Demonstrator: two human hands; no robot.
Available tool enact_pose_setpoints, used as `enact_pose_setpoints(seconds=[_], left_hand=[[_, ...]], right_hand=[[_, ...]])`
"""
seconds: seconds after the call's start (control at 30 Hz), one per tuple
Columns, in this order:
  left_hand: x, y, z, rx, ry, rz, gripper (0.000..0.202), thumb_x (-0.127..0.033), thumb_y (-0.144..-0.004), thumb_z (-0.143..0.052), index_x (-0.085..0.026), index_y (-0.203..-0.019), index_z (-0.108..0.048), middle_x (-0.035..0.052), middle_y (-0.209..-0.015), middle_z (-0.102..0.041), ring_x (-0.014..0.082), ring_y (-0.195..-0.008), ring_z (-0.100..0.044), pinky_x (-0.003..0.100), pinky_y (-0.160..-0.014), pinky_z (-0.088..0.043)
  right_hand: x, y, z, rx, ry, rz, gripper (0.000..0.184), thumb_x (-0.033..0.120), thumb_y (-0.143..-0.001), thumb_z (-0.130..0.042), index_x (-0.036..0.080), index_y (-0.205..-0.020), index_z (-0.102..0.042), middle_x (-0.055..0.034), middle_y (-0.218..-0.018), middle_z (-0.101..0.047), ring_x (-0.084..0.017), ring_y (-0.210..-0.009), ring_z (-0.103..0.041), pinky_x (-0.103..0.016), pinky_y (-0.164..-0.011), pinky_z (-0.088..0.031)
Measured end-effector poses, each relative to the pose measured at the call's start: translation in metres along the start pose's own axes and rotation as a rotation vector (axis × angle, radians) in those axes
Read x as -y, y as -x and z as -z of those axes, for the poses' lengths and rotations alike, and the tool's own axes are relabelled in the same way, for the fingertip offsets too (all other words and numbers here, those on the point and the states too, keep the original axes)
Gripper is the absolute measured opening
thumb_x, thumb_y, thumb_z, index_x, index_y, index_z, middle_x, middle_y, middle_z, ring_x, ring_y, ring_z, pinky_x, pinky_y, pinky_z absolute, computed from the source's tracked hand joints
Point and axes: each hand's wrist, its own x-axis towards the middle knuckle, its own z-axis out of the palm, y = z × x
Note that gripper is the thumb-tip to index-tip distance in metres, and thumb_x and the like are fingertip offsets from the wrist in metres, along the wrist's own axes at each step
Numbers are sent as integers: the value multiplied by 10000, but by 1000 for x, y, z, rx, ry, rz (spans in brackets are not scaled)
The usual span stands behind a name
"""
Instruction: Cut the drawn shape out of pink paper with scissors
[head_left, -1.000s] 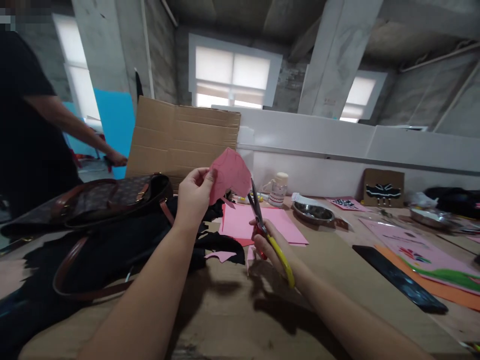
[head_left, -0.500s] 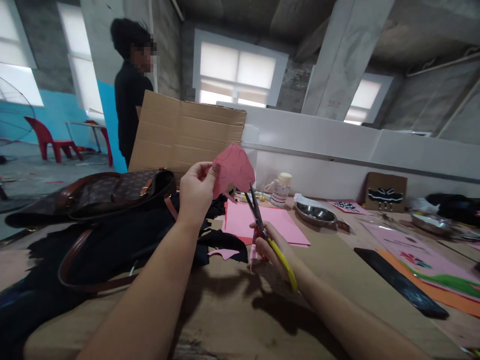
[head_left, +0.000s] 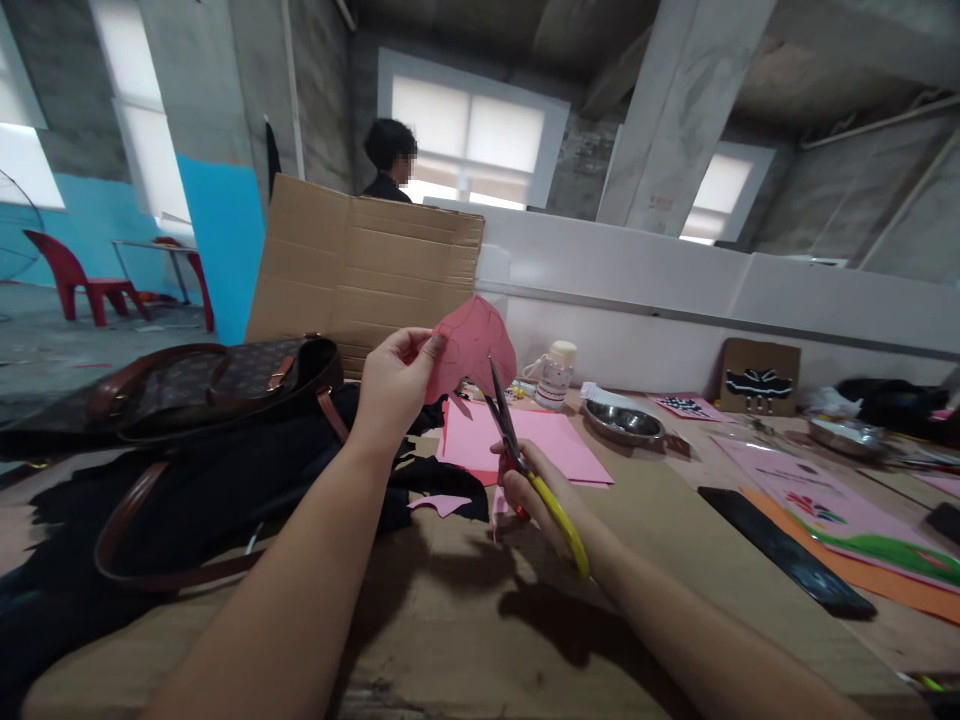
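My left hand (head_left: pixel 390 385) pinches a pink paper cut-out (head_left: pixel 474 345) and holds it up above the table. My right hand (head_left: pixel 540 498) grips scissors (head_left: pixel 517 455) with yellow and red handles. Their blades point up and bite into the lower edge of the cut-out. Under both hands lie pink paper sheets (head_left: pixel 525 445) and small pink scraps (head_left: pixel 441 505) on the cardboard-covered table (head_left: pixel 480 620).
A brown handbag (head_left: pixel 202 385) lies on black fabric (head_left: pixel 187 500) at the left. A cardboard sheet (head_left: pixel 360 265) stands behind, with a person (head_left: pixel 386 165) beyond it. A glue bottle (head_left: pixel 555 375), metal bowl (head_left: pixel 626 425), black phone (head_left: pixel 784 550) and coloured papers (head_left: pixel 847 515) lie to the right.
The other person has walked from the left to behind the cardboard sheet. My hands keep the paper and the scissors in much the same place, with the blades slightly further into the paper.
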Motion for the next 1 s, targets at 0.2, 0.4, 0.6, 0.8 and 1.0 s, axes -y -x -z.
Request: enact_pose_setpoints(seconds=[0.2, 0.4, 0.6, 0.8, 1.0], left_hand=[[-1, 0, -1, 4, -15, 17, 366, -498, -761, -783, -165, -895, -707, 44, -867, -725, 167, -810, -646, 261, -766, -492], [-4, 1, -1, 26, -46, 19, 391, -530, -764, -768, -164, -886, -707, 42, -842, -716, 170, -788, -639, 265, -750, -491], [-2, 2, -2, 34, -19, 21, 394, -537, -748, -781, -173, -880, -707, 46, -853, -723, 170, -792, -647, 269, -754, -503], [-2, 2, -3, 52, 2, 52, 409, -544, -735, -787, -173, -890, -711, 41, -853, -724, 168, -789, -650, 264, -742, -502], [-3, 2, -2, 59, -15, 49, 355, -509, -749, -787, -181, -861, -711, 34, -827, -719, 163, -766, -640, 265, -722, -492]], right_hand=[[3, -1, -1, 19, -41, -57, 502, 600, -919, -547, 214, -1219, -434, 46, -741, -503, -128, -508, -550, -297, -509, -503], [14, 0, 4, 13, 100, 0, 452, 571, -920, -563, 206, -1178, -493, 11, -816, -538, -128, -584, -570, -273, -535, -485], [8, 1, 5, 41, 43, 49, 512, 638, -914, -545, 205, -1180, -489, 12, -787, -516, -144, -611, -568, -283, -549, -477], [7, -1, 5, 36, 13, 56, 509, 607, -907, -583, 198, -1197, -491, -2, -788, -549, -155, -613, -583, -286, -546, -466], [7, -2, 5, 28, 36, 17, 508, 624, -892, -582, 217, -1185, -501, -4, -843, -527, -137, -595, -573, -271, -509, -470]])
